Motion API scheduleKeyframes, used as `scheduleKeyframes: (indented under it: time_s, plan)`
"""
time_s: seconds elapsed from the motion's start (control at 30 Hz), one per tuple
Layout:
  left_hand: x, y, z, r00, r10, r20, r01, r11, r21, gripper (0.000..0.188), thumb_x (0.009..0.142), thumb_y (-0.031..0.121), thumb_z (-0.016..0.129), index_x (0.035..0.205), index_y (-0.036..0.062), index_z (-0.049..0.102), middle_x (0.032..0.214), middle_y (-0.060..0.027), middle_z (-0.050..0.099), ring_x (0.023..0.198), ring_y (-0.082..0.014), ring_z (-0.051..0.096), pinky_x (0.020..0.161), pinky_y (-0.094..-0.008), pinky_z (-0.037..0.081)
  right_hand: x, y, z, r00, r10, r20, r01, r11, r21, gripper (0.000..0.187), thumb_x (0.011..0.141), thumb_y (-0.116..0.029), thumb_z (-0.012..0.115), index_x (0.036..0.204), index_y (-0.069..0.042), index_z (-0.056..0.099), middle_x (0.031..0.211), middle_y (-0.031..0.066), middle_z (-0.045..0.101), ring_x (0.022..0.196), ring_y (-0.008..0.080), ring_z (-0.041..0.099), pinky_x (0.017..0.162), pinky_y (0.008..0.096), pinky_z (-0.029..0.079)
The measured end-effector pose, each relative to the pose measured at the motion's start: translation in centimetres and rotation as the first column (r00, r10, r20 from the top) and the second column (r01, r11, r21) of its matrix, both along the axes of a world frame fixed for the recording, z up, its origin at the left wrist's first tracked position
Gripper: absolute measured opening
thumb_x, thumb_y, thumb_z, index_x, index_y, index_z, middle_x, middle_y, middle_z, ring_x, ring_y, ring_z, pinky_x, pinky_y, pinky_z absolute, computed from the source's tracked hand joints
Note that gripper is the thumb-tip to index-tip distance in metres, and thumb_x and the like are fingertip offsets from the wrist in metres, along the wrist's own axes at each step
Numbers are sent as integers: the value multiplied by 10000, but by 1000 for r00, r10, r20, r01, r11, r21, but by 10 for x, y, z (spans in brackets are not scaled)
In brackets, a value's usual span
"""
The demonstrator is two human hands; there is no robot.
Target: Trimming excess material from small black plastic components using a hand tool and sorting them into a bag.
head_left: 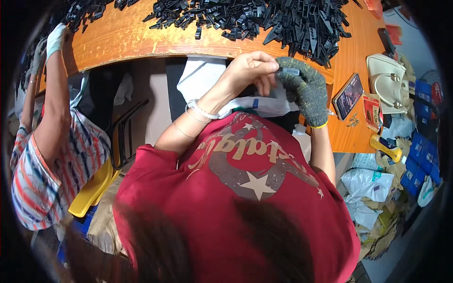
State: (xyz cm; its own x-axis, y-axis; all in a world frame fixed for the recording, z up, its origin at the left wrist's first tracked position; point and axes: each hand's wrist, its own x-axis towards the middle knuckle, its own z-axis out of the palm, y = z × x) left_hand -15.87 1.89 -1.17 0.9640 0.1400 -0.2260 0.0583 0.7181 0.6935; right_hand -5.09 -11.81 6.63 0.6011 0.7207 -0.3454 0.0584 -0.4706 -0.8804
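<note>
My left hand (250, 68) is bare, with bracelets at the wrist. Its thumb and forefinger are pinched together at one end of a small dark plastic piece (289, 71) with a greyish, glossy face. On my right hand (306, 89) is a dark grey knit glove with a yellow cuff edge. The gloved fingers are curled around the same piece, and both hands meet just in front of the table edge. Many loose black plastic clips (302, 28) lie heaped on the orange wooden table (113, 45) beyond my hands.
To the right are a phone (348, 96), a red packet (373, 111), a cream handbag (389, 82) and a yellow-handled tool (386, 148). Plastic bags (368, 184) lie lower right. At left, another person's gloved hand (55, 40) reaches over the table, near a yellow chair (94, 188).
</note>
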Motion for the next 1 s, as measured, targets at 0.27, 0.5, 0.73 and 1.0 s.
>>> scheduleKeyframes:
  time_s: [0.27,0.5,0.73,1.0]
  plan:
    - [5,-3,7,993,115,-41,-105,976,192,266,897,213,633,1030,5,533,644,-107,638,433,-149,582,378,-235,423,6,-4,-6,992,120,48,-122,991,58,262,847,-122,564,1073,-43,669,942,44,674,657,71,588,542,212,451]
    - [31,16,1,903,367,223,-180,-150,972,487,773,456,715,811,-17,603,553,-135,591,459,-295,593,464,-372,464,2,-18,-7,979,196,47,-197,980,0,255,840,-95,550,1056,-38,674,916,65,684,636,78,582,531,217,441]
    - [32,16,-2,897,365,251,-105,-375,921,233,860,256,624,854,31,563,496,-122,555,442,-298,573,429,-390,434,5,-21,-21,984,107,141,-115,992,49,286,922,-225,514,1111,-60,650,741,16,615,517,58,498,449,215,376]
    - [-5,11,-15,869,-5,495,-474,-298,829,135,856,192,627,869,84,547,610,-57,567,532,-212,602,446,-343,446,11,1,-41,942,156,298,-222,953,204,260,882,-163,571,1091,-39,663,1047,83,655,785,135,647,675,250,513]
